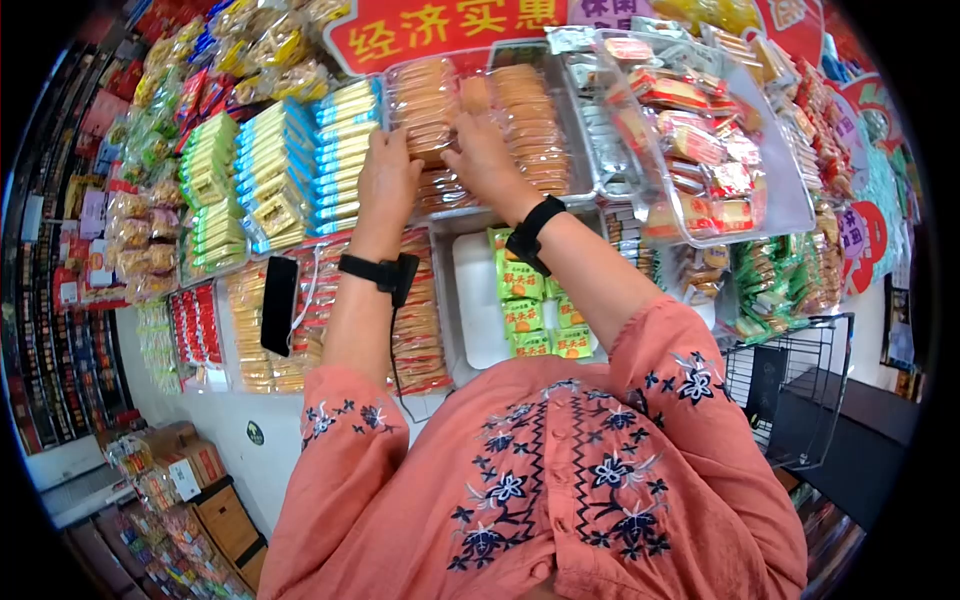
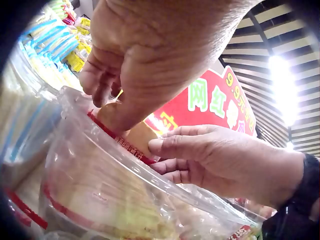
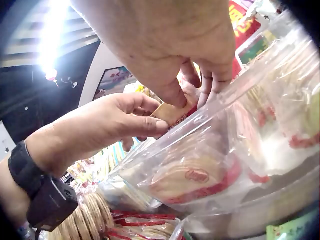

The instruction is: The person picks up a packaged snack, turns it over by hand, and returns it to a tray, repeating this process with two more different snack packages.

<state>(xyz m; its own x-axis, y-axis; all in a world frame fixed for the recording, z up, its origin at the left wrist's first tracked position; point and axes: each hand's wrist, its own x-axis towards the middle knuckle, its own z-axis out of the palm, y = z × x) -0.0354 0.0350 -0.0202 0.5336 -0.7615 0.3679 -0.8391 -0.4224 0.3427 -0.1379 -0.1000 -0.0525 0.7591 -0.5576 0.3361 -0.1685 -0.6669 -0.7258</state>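
Note:
Both hands meet over a clear plastic bin [image 2: 95, 170] packed with wrapped stacks of round, flat, tan biscuits [image 1: 425, 95]. Between them is a packet of biscuits [image 2: 141, 136] in clear wrap with a red printed strip, just above the bin's near rim. My left hand [image 1: 390, 180] pinches one side of this packet, thumb towards the rim in the right wrist view. From the other side my right hand [image 1: 487, 160] pinches it between thumb and fingers. The packet's lower part is hidden behind the rim. Each wrist wears a black band.
Blue and white packets [image 1: 345, 150] and green packets [image 1: 210, 175] fill bins on the left. A clear tub [image 1: 700, 140] of red-labelled snacks juts out at right. Below lie a white tray [image 1: 480, 300], green packets [image 1: 522, 300] and a black phone [image 1: 279, 305]. A wire basket [image 1: 800, 380] stands lower right.

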